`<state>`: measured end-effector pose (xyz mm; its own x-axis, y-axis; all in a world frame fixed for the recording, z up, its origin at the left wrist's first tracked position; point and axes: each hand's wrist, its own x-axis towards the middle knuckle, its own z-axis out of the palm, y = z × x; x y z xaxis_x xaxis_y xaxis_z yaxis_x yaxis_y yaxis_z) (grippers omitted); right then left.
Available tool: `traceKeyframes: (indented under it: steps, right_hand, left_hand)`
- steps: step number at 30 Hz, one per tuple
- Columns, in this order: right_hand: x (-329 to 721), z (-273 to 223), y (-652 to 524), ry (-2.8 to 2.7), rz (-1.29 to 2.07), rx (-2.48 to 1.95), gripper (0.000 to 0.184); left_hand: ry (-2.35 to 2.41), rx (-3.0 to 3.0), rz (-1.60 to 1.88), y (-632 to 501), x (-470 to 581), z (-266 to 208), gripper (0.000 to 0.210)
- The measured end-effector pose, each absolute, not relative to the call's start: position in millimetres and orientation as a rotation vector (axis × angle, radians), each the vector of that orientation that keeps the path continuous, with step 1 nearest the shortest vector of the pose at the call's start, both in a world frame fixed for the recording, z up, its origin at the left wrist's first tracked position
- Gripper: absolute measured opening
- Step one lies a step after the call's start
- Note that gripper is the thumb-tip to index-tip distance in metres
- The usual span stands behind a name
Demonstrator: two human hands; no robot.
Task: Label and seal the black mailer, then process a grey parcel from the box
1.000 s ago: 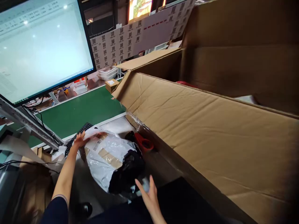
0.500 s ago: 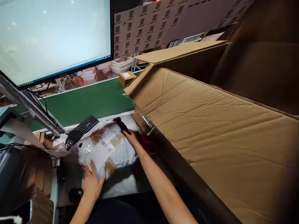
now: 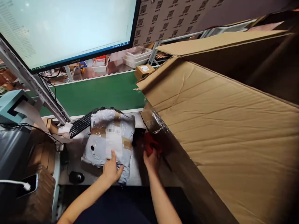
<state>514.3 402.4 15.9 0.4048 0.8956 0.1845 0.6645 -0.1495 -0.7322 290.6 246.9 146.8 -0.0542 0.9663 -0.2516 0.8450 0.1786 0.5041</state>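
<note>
A grey-white plastic mailer parcel [image 3: 99, 151] lies on the worktop, with brown tape strips, a small dark hole and a white barcode label [image 3: 114, 140] on top. My left hand [image 3: 111, 170] rests on its near edge, index finger stretched onto the label and thumb spread. Right of the parcel, my right hand [image 3: 151, 161] has its fingers closed around a red object [image 3: 150, 143] in the shadow of the big carton. The shade hides its exact kind. A dark item [image 3: 139, 132] lies just beyond it.
A large open cardboard carton [image 3: 210, 124] fills the right side. A keyboard [image 3: 81, 124] and mouse [image 3: 76, 177] lie left of the parcel, below a monitor [image 3: 70, 28]. Behind runs a green conveyor belt [image 3: 93, 93] with a small box [image 3: 143, 71]. A label printer [image 3: 16, 105] and phone [image 3: 30, 186] are at left.
The parcel has turned on the worktop. My right hand has left its far right edge and come back to the red object. My left hand has shifted right along the parcel. The view has moved.
</note>
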Motion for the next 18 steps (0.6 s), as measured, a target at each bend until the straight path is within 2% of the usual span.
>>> traceKeyframes:
  steps: [2,4,6,10,12,14,16,18]
  right_hand:
    - [519.4,1.1,389.2,-1.360,0.414,-1.921,0.090]
    - [514.3,6.7,387.1,-1.403,0.428,-1.919,0.088]
    - [505.6,23.6,390.7,-1.430,0.466,-1.983,0.088]
    - [495.8,50.7,386.2,-1.395,0.561,-2.143,0.088]
    - [494.7,50.7,366.4,-1.361,0.567,-2.145,0.084]
    - [491.9,45.1,333.0,-1.367,0.548,-2.043,0.081]
    - [483.4,41.0,291.3,-1.428,0.490,-1.845,0.073]
    - [465.9,44.1,250.7,-1.560,0.392,-1.552,0.055]
  left_hand:
    - [1.639,1.642,0.607,238.0,280.8,141.1,0.090]
    - [1.488,1.673,0.846,224.4,263.7,138.4,0.061]
    - [1.560,1.774,1.047,208.7,239.1,137.3,0.038]
    - [2.006,1.691,1.299,180.0,168.6,124.4,0.033]
    - [2.276,1.511,1.249,166.0,129.3,108.8,0.034]
    - [2.498,1.275,1.032,148.7,95.2,91.1,0.040]
    - [2.594,1.114,0.743,128.3,71.2,76.7,0.058]
    - [2.608,1.046,0.561,108.6,58.0,69.1,0.073]
